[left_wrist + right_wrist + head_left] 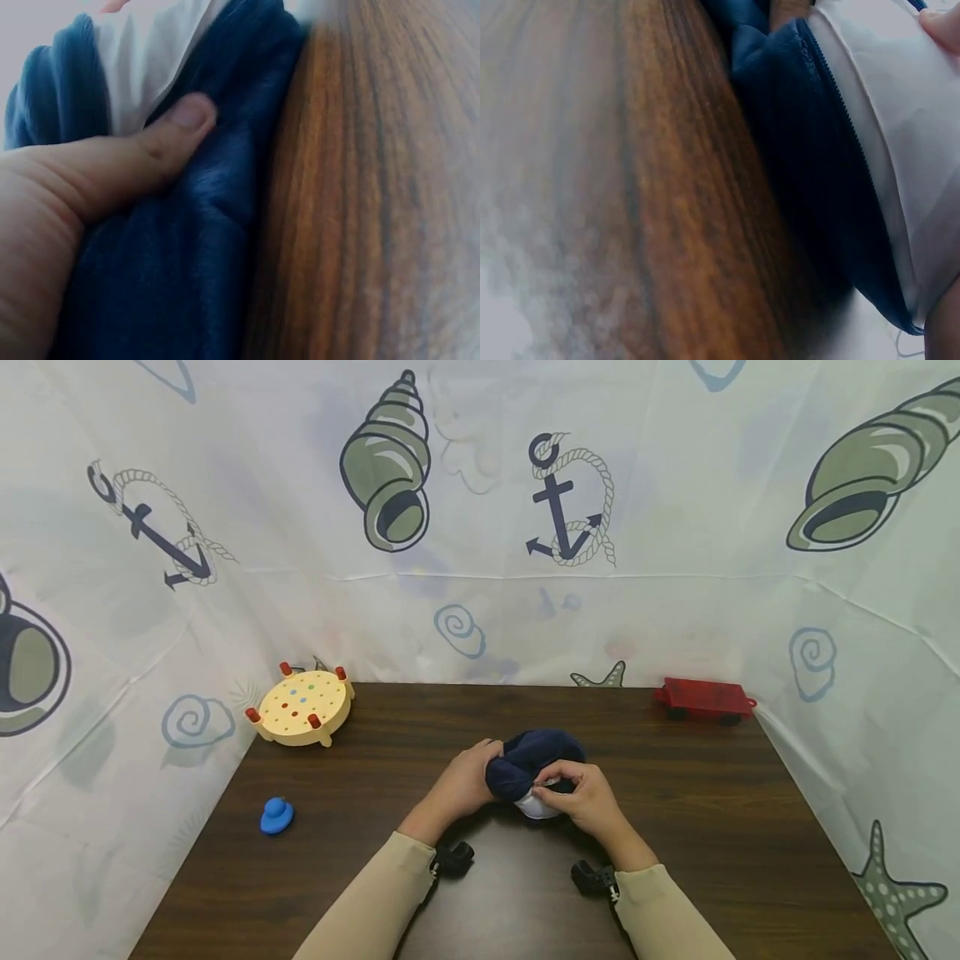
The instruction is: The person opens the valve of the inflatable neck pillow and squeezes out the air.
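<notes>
Over the middle of the table, a navy blue plush cushion [543, 746], curved like a neck pillow, is held between both hands. White inner fabric [536, 807] shows through its unzipped side. My left hand [468, 774] grips the cushion's left end, its thumb [161, 146] pressing on the blue cover beside the opening. With thumb and forefinger, my right hand [588, 797] pinches at the opening near the white fabric. The right wrist view shows zipper teeth [844, 112] along the blue edge, and a fingertip [943, 28] on the white fabric. Other right fingers are hidden.
On the dark wooden table [720, 827], a yellow round toy with red pegs [302, 703] stands at the back left. A small blue toy [277, 816] lies at the left, and a red toy wagon [707, 698] sits at the back right. Patterned curtains [495, 527] surround the table.
</notes>
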### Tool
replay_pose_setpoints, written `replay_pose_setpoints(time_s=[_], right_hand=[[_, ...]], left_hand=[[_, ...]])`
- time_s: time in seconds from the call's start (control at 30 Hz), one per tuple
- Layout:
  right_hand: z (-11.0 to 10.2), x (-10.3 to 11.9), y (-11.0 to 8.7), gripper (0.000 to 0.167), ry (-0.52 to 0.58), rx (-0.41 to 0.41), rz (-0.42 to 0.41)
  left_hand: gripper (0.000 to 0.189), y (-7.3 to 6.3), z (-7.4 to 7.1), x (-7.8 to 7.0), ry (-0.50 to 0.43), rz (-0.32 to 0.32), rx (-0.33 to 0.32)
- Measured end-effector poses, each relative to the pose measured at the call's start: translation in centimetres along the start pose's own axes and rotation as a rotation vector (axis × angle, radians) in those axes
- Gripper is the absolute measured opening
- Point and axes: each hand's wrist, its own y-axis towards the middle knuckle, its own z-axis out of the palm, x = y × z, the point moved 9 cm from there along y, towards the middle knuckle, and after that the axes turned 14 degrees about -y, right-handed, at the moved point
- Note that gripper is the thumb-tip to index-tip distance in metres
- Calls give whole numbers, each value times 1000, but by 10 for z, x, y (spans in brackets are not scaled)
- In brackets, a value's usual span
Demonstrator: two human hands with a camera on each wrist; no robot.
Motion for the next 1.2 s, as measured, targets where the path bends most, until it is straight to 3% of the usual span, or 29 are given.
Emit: replay_pose_setpoints(time_s=[0.2,0.4,0.6,0.8,1.2], right_hand=[[-3,2,3,13,11,0,-16],[-5,7,4,15,10,-8,-25],[-4,19,2,22,6,-13,-88],[-6,30,2,24,-5,-51,-159],[-4,27,2,21,-84,-47,-129]], left_hand=[[32,0,-6,-3,-5,-9,-67],[33,-1,-8,-3,-61,-1,-80],[82,-2,-6,6,-134,3,-80],[53,-1,-8,-1,-142,77,-76],[32,-3,-9,-2,-145,47,-110]])
